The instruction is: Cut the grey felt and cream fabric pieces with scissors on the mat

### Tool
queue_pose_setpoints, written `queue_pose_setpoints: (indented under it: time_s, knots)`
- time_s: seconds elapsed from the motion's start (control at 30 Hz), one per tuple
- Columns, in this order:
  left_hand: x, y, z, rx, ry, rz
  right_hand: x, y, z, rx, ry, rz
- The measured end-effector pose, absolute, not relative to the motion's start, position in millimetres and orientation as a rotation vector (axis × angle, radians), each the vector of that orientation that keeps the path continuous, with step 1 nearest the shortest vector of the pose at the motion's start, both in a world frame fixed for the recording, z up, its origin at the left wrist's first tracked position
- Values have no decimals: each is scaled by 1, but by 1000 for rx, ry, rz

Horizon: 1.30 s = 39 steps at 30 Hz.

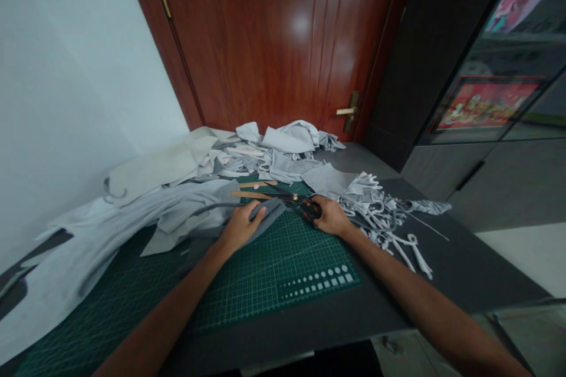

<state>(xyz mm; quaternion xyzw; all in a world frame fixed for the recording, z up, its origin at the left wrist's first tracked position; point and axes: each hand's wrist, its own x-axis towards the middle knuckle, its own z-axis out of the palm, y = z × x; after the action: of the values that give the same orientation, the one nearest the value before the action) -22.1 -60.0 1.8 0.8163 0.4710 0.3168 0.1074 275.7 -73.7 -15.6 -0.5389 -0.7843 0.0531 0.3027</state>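
While loose strips heap the desk at right and larger cloth lies at left, cutting looks partway, left hand pinching a grey piece over the cutting mat, right hand gripping scissors.

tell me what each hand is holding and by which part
The right hand holds black scissors by the handles. The left hand pinches grey cloth near the end by the scissors; its exact finger placement is partly hidden.

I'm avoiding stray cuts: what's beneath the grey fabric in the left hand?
Green cutting mat shows beyond the near edge of the fabric; whatever lies directly beneath is covered, so unseen.
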Motion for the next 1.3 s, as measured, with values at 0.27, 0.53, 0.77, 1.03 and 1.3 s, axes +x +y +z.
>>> queue_pose_setpoints:
  time_s: [0.27, 0.53, 0.77, 1.03, 1.3]
  knots:
    - [-21, -62, 1, 2384, 1320, 1028, 277, -72, -20, -1421, -2047, 104]
    - [-27, -57, 6, 2159, 1419, 1298, 286, -67, -22, -1435, -2021, 92]
    - [-29, -51, 3, 2088, 1394, 1397, 287, -69, -19, -1464, -2038, 73]
    - [-30, -50, 3, 2099, 1318, 1327, 288, -65, -21, -1584, -2006, 52]
    - [-24, -61, 9, 2291, 1298, 1008, 304, -59, -27, -1771, -1867, 46]
